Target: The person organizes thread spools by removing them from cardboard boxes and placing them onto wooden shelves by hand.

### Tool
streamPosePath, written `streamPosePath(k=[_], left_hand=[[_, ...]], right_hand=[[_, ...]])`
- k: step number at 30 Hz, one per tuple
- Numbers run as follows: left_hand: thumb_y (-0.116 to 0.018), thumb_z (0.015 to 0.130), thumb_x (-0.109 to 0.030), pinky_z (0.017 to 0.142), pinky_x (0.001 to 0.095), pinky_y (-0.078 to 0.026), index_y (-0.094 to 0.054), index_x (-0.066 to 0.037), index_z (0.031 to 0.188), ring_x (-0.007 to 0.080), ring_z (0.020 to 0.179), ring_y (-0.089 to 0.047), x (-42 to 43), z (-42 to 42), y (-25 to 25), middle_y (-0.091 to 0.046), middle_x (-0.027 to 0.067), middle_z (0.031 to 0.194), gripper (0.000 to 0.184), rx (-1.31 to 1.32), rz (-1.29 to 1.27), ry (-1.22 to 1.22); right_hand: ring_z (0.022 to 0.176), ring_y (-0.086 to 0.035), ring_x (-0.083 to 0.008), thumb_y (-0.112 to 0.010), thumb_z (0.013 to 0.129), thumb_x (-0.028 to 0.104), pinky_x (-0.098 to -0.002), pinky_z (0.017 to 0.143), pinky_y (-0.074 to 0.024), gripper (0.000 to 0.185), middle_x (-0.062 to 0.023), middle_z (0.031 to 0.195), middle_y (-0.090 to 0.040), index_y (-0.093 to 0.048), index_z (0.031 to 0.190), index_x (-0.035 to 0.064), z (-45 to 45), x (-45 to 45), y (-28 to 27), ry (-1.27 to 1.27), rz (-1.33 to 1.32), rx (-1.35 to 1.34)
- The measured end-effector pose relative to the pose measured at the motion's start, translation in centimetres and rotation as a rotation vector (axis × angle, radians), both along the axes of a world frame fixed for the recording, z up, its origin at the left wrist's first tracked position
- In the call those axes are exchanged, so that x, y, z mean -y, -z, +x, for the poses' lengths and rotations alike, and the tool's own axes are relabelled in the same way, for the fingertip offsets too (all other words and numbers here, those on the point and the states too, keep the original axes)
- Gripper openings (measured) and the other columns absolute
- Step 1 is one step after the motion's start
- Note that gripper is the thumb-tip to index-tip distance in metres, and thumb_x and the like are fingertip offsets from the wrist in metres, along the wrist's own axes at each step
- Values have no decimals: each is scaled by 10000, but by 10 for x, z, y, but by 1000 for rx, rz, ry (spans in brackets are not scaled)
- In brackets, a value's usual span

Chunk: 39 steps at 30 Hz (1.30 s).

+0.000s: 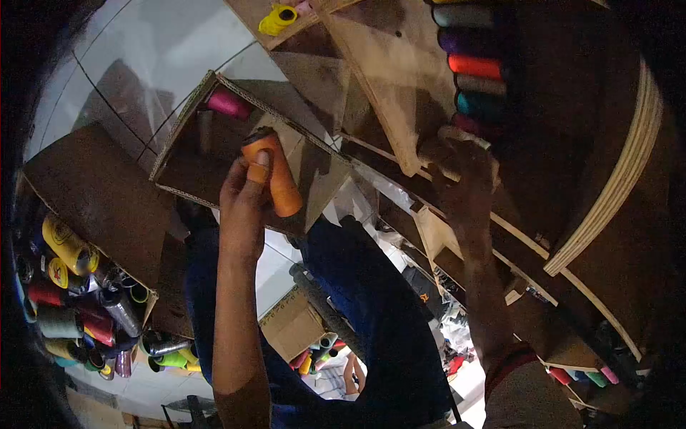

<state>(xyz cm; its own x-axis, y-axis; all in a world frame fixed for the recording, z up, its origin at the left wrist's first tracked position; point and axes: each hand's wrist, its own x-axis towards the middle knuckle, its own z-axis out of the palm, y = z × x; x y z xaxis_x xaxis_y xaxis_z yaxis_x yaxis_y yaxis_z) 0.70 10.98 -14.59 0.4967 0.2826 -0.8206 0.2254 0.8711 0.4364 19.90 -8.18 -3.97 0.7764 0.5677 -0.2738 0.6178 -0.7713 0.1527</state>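
Observation:
My left hand (244, 189) grips an orange thread spool (280, 180), thumb pressed on its side. The spool is tilted over an open cardboard box (175, 146), in which a magenta thread spool (229, 104) lies near the far corner. My right hand (468, 179) reaches into the dark wooden shelf, its fingers curled at the near end of a row of spools. Something pale shows at its fingertips, too dim to name. The nearest spools there are a dark red one (475, 126) and a teal one (480, 106).
A second cardboard box (100, 200) at left holds many spools, including a yellow one (68, 243). A curved plywood edge (629, 171) rises at right. A yellow spool (277, 20) sits at the top. Another cardboard box (291, 325) stands below, on the tiled floor.

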Motion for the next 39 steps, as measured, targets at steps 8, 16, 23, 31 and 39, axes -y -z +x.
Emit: streamPosePath(k=[8, 16, 23, 31, 39], left_hand=[[-659, 820, -237, 860, 387, -509, -502, -5, 1143, 236, 1005, -582, 10, 5, -3, -577, 128, 1055, 428, 381, -337, -158], [-699, 740, -138, 867, 307, -466, -545, 0, 1103, 168, 940, -594, 7, 7, -10, -617, 97, 1017, 418, 449, -209, 95], [-733, 720, -117, 841, 314, -474, -440, -11, 1254, 202, 963, -588, 11, 12, -9, -588, 120, 1104, 618, 440, -180, 255], [-723, 689, -129, 810, 341, -512, -376, -6, 1306, 263, 988, -596, 8, 15, -6, -552, 163, 1160, 719, 360, -149, 253], [-703, 678, -137, 804, 348, -525, -385, 0, 1293, 275, 969, -605, 8, 19, -11, -545, 178, 1159, 706, 299, -157, 225]], right_hand=[[958, -585, -195, -630, 842, 202, -312, 758, -532, 478, -151, 1044, -553, -429, 1215, -19, -89, -51, 29, 762, 619, -1194], [839, -623, -160, -621, 843, 208, -270, 694, -530, 468, -129, 922, -595, -434, 1201, -29, -68, -54, 1, 682, 727, -950], [801, -620, -169, -584, 865, 308, -289, 653, -508, 498, -155, 924, -602, -455, 1199, -39, -47, -32, -6, 547, 700, -747], [1183, -446, -312, -412, 874, 568, -436, 991, -330, 666, -187, 1264, -467, -420, 1292, 49, 63, 1, -50, 648, 107, -48], [1317, -277, -291, -395, 881, 535, -410, 1081, -200, 692, -148, 1418, -304, -266, 1393, 88, 86, -13, -31, 679, -66, -205]])
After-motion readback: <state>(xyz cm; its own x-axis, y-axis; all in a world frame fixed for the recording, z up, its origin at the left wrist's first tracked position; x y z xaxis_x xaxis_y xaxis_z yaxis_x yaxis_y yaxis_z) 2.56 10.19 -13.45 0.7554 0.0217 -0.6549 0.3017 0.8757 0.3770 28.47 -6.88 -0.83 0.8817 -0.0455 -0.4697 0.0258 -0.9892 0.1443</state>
